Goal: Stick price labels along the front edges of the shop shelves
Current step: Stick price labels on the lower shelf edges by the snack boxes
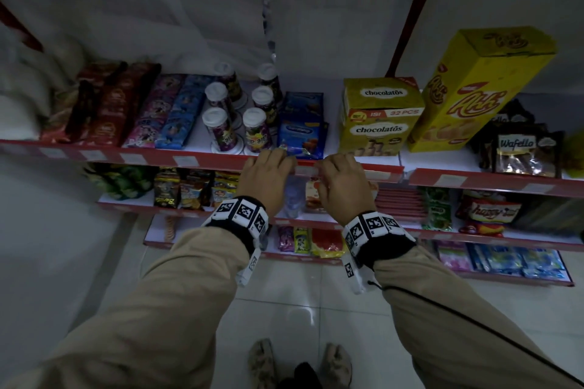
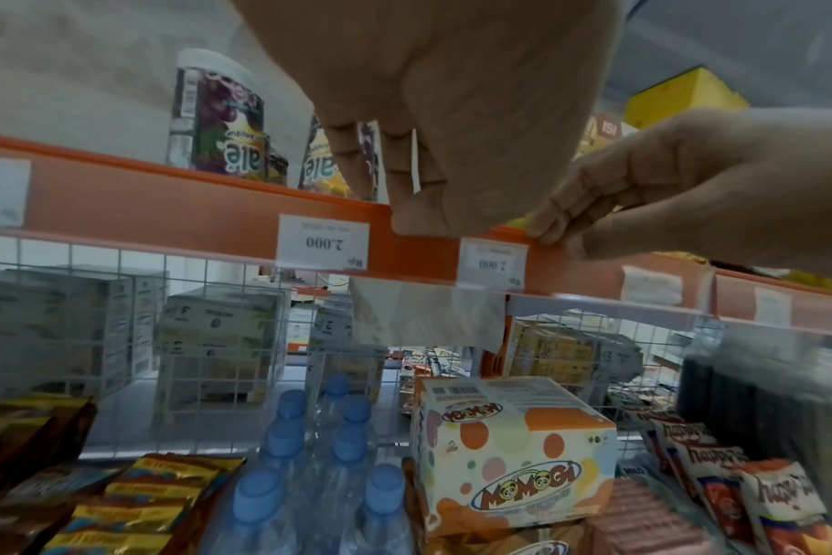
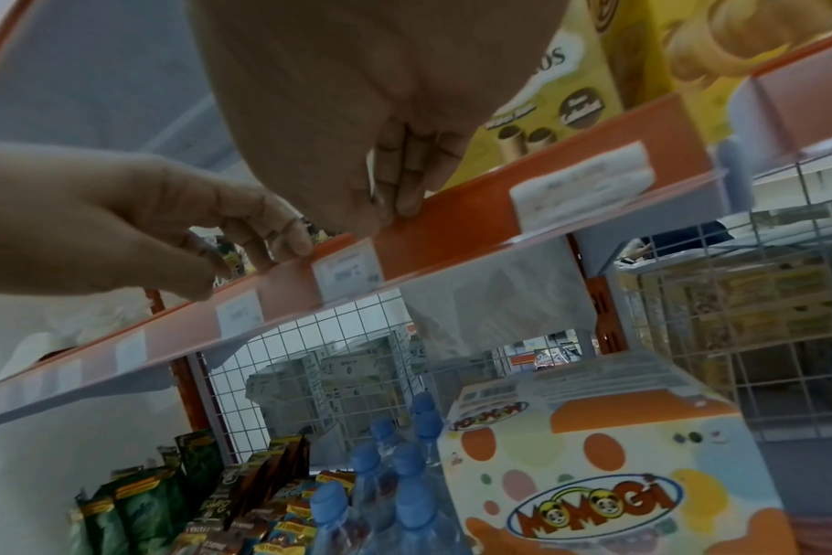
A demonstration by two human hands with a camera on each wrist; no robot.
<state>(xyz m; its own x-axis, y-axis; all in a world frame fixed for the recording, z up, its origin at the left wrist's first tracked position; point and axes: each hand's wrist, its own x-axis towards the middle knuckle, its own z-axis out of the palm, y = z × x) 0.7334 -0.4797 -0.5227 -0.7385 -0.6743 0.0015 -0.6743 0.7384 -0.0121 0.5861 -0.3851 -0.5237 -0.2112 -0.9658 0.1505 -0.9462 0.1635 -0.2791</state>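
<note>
A red shelf strip (image 1: 221, 163) with a clear plastic cover runs along the shelf's front edge. A white price label (image 1: 305, 170) marked 2.000 sits in the strip (image 2: 167, 214) between my two hands. My left hand (image 1: 274, 157) is just left of the label (image 2: 492, 264), with its thumb tip and curled fingers on the strip's top edge (image 2: 407, 217). My right hand (image 1: 337, 162) is just right of the label, fingertips on the top edge and thumb on the front face (image 2: 564, 240). The right wrist view shows the same: right hand (image 3: 390, 214), left hand (image 3: 262, 259), label (image 3: 347, 272).
Several other white labels sit along the strip, such as one (image 2: 323, 246) to the left. Cups (image 1: 256, 131), a blue packet (image 1: 301, 123) and a yellow Chocolatos box (image 1: 376, 117) stand just behind the edge. Water bottles (image 2: 309, 469) and a Momogi box (image 2: 514, 450) fill the shelf below.
</note>
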